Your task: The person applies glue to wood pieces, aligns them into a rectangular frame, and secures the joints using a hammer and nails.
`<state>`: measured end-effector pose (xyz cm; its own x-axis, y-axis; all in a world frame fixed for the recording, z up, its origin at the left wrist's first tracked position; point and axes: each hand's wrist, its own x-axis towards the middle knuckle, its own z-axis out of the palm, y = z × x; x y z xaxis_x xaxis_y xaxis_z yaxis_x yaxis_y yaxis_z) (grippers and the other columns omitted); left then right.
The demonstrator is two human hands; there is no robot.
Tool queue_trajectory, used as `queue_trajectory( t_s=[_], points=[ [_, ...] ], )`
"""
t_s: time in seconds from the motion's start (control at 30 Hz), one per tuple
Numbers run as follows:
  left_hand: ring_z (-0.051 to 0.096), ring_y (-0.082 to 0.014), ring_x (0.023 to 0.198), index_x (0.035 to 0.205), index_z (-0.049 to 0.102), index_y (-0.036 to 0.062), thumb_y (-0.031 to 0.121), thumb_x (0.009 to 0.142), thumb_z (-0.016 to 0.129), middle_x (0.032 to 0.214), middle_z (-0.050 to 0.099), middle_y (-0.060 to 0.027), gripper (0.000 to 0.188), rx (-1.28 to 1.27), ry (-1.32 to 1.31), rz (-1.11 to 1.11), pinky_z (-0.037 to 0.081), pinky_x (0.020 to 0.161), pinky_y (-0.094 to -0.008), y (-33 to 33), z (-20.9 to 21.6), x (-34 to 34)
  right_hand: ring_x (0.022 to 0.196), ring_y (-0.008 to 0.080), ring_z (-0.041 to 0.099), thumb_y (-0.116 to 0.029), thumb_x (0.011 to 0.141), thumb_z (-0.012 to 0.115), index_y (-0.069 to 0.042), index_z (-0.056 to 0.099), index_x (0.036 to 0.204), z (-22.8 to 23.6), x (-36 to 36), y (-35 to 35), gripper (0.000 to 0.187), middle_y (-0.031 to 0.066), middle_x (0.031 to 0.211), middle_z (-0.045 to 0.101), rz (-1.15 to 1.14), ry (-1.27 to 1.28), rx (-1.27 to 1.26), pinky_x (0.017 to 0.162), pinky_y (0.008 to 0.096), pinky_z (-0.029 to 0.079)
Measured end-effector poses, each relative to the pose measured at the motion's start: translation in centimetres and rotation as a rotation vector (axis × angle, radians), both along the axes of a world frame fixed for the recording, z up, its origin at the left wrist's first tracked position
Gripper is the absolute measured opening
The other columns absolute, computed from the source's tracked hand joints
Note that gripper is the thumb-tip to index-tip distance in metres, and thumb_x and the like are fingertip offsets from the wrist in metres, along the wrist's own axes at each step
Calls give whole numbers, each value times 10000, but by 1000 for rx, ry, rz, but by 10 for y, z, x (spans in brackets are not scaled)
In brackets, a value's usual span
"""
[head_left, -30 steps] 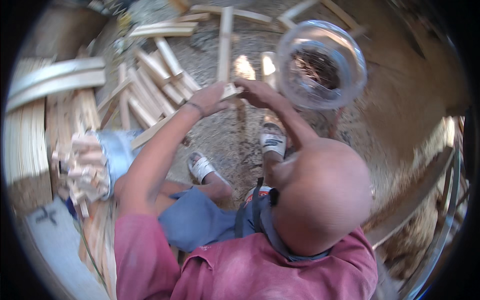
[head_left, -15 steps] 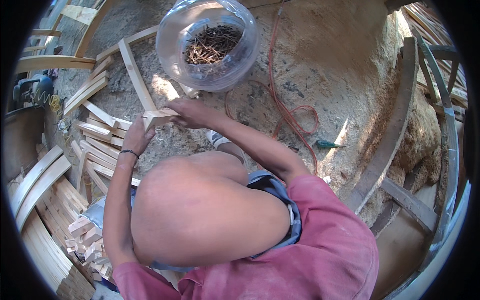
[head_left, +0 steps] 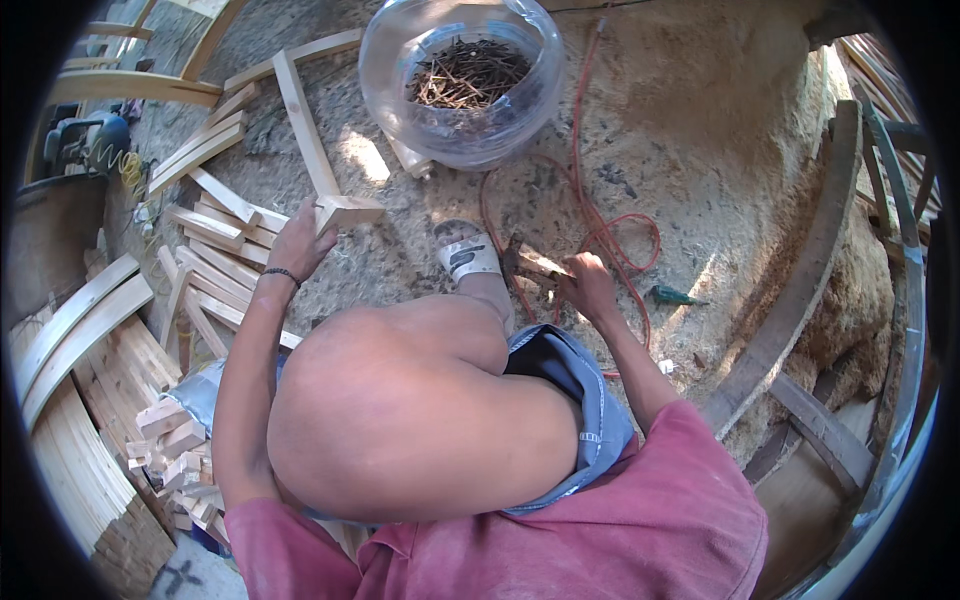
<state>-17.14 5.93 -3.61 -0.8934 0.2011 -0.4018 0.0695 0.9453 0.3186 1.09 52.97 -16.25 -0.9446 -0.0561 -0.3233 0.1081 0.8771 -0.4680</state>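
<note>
Pale wooden pieces (head_left: 305, 125), meeting at corner; apparent hammer (head_left: 538, 264), dark-headed, aslant, to their right.

The rough, dusty floor (head_left: 395, 260) carries cut wooden pieces (head_left: 205, 228) heaped at left, a round, clear plastic container (head_left: 545, 60), a looped orange hose (head_left: 577, 130) and, nearby, a green pointed object (head_left: 673, 295).

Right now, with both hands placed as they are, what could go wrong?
The left hand holds a pale, angled wooden corner, so a stray blow might hit that hand. The dark-headed, wooden-handled hammer in the right hand sits beside the white-strapped sandalled foot; a slip could hurt it. The thin, looped orange-red cord nearby might snag the hammer.
</note>
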Motion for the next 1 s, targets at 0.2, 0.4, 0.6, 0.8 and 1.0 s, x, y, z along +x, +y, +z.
queue_trajectory(
  t_s=[0.2, 0.4, 0.6, 0.8, 1.0],
  points=[
    [615, -475, 1099, 1251, 473, -17, 317, 912, 680, 1137, 645, -297, 519, -10, 81, -83, 509, 930, -511, -2, -5, -5, 980, 276, 639, -310, 793, 728, -144, 675, 1020, -26, 33, 2, 286, 72, 949, 634, 63, -4, 259, 835, 454, 537],
    [628, -456, 1064, 1231, 464, -15, 277, 889, 693, 1098, 650, -298, 505, -68, -63, 6, 507, 908, -500, -3, 5, -5, 925, 345, 659, -321, 863, 721, -79, 625, 1034, -14, 18, 6, 312, 135, 940, 640, 129, -84, 109, 738, 494, 537],
    [619, -424, 1101, 1096, 464, 11, 314, 893, 659, 1129, 638, -244, 414, -52, -37, -21, 511, 895, -522, 0, 5, -5, 779, 425, 675, -338, 888, 697, -32, 584, 1087, 18, 5, -1, 383, 232, 856, 679, 30, -230, -59, 700, 518, 515],
    [612, -440, 1090, 1117, 468, -8, 315, 921, 642, 1122, 627, -271, 416, -10, -15, -18, 495, 917, -500, -5, -2, -3, 824, 456, 690, -422, 923, 666, -14, 619, 1077, 78, -38, -36, 439, 262, 841, 703, -28, -256, -190, 728, 527, 511],
    [604, -434, 1127, 1129, 464, -6, 315, 916, 658, 1151, 627, -267, 432, -27, -63, 12, 496, 939, -498, -4, 0, -6, 852, 412, 685, -409, 919, 680, -48, 621, 1060, 43, -62, -54, 392, 191, 869, 695, 74, -83, 41, 725, 511, 514]
  ],
)
